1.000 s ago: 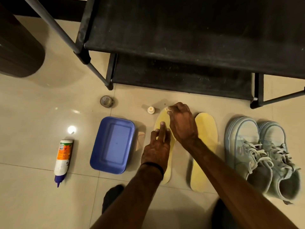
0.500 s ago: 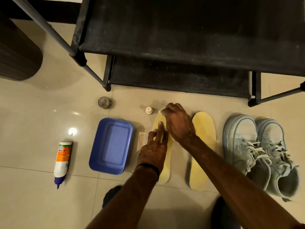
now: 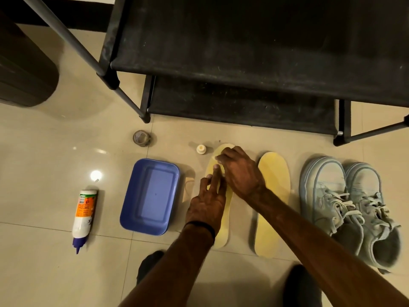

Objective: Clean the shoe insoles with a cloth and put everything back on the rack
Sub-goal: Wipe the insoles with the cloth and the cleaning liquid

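Two yellow insoles lie side by side on the tiled floor in front of a black shoe rack [image 3: 243, 69]. My left hand [image 3: 208, 202] presses straight fingers flat on the middle of the left insole [image 3: 223, 231]. My right hand [image 3: 239, 171] is curled over that insole's toe end and grips a small pale cloth [image 3: 215, 157], of which only a corner shows. The right insole [image 3: 273, 196] lies untouched. A pair of pale blue sneakers [image 3: 349, 207] stands to its right.
A blue plastic tub [image 3: 150, 196] sits left of the insoles, a small beige piece [image 3: 188, 187] beside it. A white and orange bottle [image 3: 84, 216] lies further left. A tape roll [image 3: 141, 138] and small white cap [image 3: 201, 149] are near the rack's foot. A dark object [image 3: 24, 69] stands at far left.
My right hand has shifted slightly along the toe end of the left insole while gripping the cloth. My left hand stays pressed on the insole.
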